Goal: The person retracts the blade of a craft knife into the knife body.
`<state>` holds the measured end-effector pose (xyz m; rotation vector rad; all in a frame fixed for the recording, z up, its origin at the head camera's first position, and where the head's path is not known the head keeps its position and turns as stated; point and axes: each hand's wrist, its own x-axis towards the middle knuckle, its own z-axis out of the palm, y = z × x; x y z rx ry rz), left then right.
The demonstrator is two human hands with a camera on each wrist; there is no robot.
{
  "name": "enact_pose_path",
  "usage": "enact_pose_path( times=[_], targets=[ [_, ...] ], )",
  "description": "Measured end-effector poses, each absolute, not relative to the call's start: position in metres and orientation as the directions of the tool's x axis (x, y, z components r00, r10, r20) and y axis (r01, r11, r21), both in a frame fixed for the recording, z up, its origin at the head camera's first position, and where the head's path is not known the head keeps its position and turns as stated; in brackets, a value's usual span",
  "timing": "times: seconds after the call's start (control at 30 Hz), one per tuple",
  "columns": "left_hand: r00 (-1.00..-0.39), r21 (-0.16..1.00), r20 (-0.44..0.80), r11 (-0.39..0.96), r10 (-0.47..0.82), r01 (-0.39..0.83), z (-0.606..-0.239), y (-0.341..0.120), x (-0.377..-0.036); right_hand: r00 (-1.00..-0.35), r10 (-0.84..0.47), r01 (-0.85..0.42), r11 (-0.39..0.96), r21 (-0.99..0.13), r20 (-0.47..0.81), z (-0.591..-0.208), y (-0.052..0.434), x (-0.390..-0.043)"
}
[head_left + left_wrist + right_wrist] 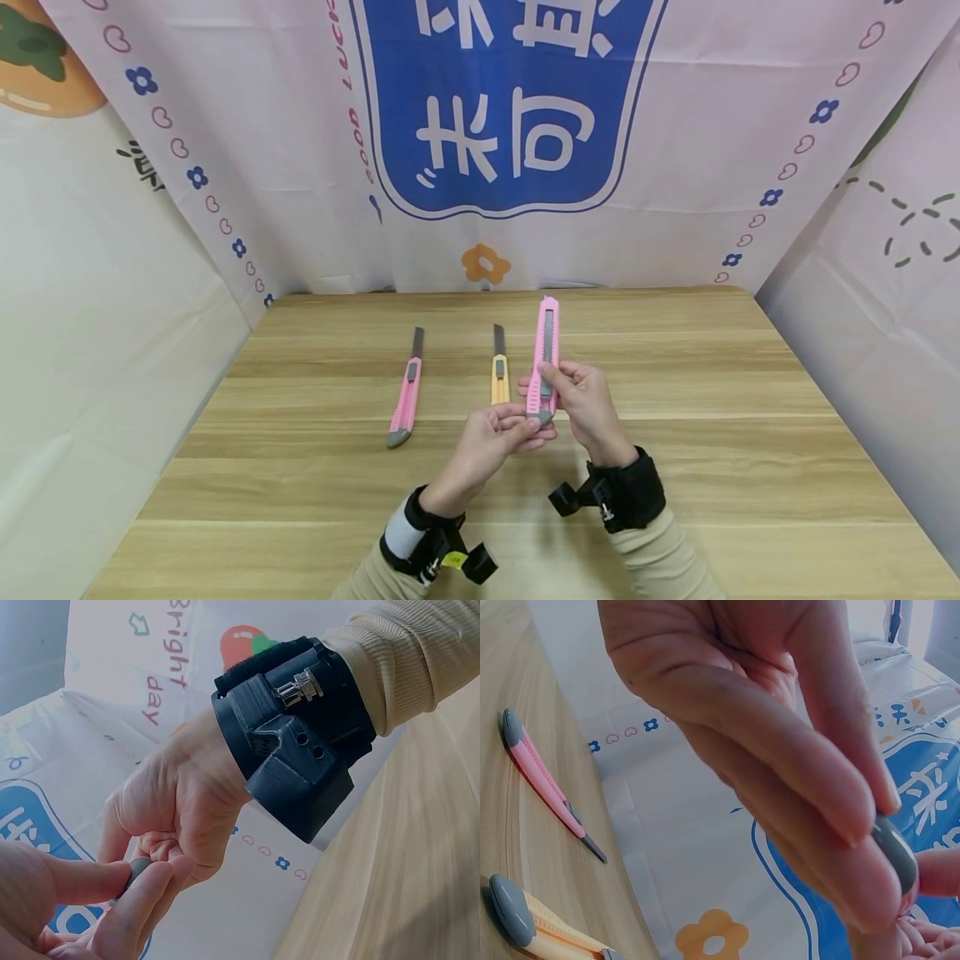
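The pink knife (543,358) stands upright above the worktop (712,433), its long axis running up and away from the grip. The right hand (588,400) is clamped round its lower body. The left hand (491,437) pinches the grey end cap (139,868) just below.

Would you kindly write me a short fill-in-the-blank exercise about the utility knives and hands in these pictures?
1. The right hand holds a ____ utility knife upright.
2. The left hand pinches that knife's grey ____ cap.
3. On the table lie a pink knife and a ____ knife.
4. Both lying knives have their blades ____.

Missing words: pink; end; yellow; extended
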<state>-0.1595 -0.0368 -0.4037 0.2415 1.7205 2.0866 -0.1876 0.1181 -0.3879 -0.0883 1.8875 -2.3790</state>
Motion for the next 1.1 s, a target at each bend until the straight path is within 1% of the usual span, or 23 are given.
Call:
enact_pose_path(
  times=[0.17, 0.43, 0.7, 0.97, 1.1],
  targets=[
    [-0.895, 0.965, -0.143, -0.139, 0.423, -0.22, -0.4028, -0.0374, -0.1591, -0.991, -0.134, 0.05, -0.224, -0.973, -0.02, -0.388, 0.1203, -0.1874],
    [-0.896, 0.965, -0.136, -0.15, 0.422, -0.217, -0.4022, -0.0373, -0.1593, -0.984, -0.16, 0.107, -0.184, -0.977, -0.078, -0.3888, 0.1229, -0.19],
    [-0.9, 0.964, -0.146, -0.145, 0.411, -0.222, -0.4037, -0.0358, -0.1596, -0.984, -0.164, 0.103, -0.161, -0.982, -0.076, -0.3875, 0.1257, -0.1904],
    [-0.918, 0.964, -0.139, -0.163, 0.371, -0.212, -0.4031, -0.0345, -0.1592, -0.986, -0.142, 0.115, -0.186, -0.976, -0.089, -0.387, 0.1239, -0.1906],
    [-0.926, 0.964, -0.141, -0.166, 0.349, -0.209, -0.4025, -0.0343, -0.1586, -0.986, -0.12, 0.14, -0.215, -0.967, -0.116, -0.3872, 0.1201, -0.1913]
  ],
)
